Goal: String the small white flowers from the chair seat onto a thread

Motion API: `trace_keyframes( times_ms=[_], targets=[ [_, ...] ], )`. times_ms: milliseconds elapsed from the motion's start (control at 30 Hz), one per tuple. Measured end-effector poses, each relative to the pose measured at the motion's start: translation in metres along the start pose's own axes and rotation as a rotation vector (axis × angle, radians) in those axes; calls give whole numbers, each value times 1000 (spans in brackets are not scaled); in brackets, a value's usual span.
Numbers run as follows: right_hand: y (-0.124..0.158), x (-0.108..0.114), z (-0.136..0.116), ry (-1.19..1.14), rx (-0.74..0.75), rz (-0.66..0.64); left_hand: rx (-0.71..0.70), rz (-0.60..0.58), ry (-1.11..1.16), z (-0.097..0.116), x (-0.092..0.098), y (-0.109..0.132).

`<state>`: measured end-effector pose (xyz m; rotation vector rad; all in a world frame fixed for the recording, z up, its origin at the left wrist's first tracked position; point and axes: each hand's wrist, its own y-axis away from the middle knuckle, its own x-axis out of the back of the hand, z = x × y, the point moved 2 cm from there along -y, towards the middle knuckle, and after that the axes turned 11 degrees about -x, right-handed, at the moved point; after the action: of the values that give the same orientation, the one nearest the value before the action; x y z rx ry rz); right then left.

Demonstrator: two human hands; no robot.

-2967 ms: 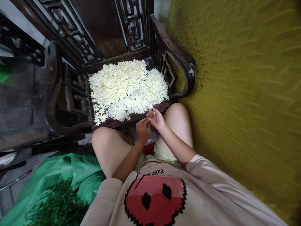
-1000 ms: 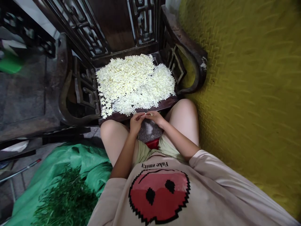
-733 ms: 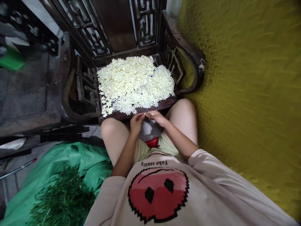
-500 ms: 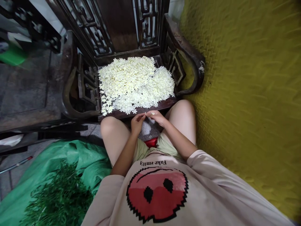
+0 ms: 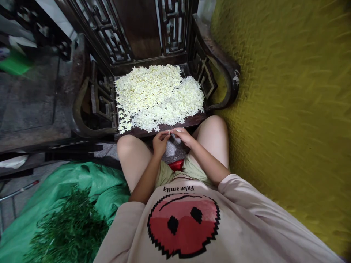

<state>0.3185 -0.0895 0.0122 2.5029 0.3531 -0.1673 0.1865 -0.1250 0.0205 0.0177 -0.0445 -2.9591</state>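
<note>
Just in front of the seat edge, my two hands meet at the fingertips between my knees. My left hand [image 5: 160,141] pinches with thumb and forefinger at a small white flower [image 5: 169,131], which sits where the fingertips of both hands come together. Curled fingers close my right hand [image 5: 183,136], and small white bits, apparently more flowers, show along its upper side. Right beyond the hands, a broad heap of small white and pale yellow flowers [image 5: 153,95] covers the seat of a dark carved wooden chair [image 5: 146,36].
Curved armrests [image 5: 231,84] flank the flower heap. A dark wooden table or seat [image 5: 30,102] stands at left with a green object [image 5: 16,63] on it. Lower left, green leafy stems [image 5: 68,226] lie on a green sheet [image 5: 90,175]. A yellow textured surface [image 5: 287,109] fills the right.
The white flower at the fingertips shows slightly more now, and the fingers have shifted a little. The flower heap looks unchanged.
</note>
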Motion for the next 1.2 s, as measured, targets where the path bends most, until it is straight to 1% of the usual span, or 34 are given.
trace_keyframes(
  times_ms=[133,400,633,800,1000,1100,1200],
  targets=[
    [0,0,0,-12,-10,2,1,4,-4,-1,0,-1],
    [2,-2,-4,10,-29,34,53,9,40,-8,0,-5],
    [2,-3,-5,10,-29,68,39,2,36,-8,-1,-5],
    [0,-3,-1,34,23,94,35,-15,27,-3,-2,-2],
    [0,-4,-2,194,145,69,62,19,7,-6,-1,-3],
    [1,-5,-3,248,175,79,70,34,3,-6,0,-5],
    [2,-6,-3,253,188,87,75,40,48,-6,1,-6]
  ],
)
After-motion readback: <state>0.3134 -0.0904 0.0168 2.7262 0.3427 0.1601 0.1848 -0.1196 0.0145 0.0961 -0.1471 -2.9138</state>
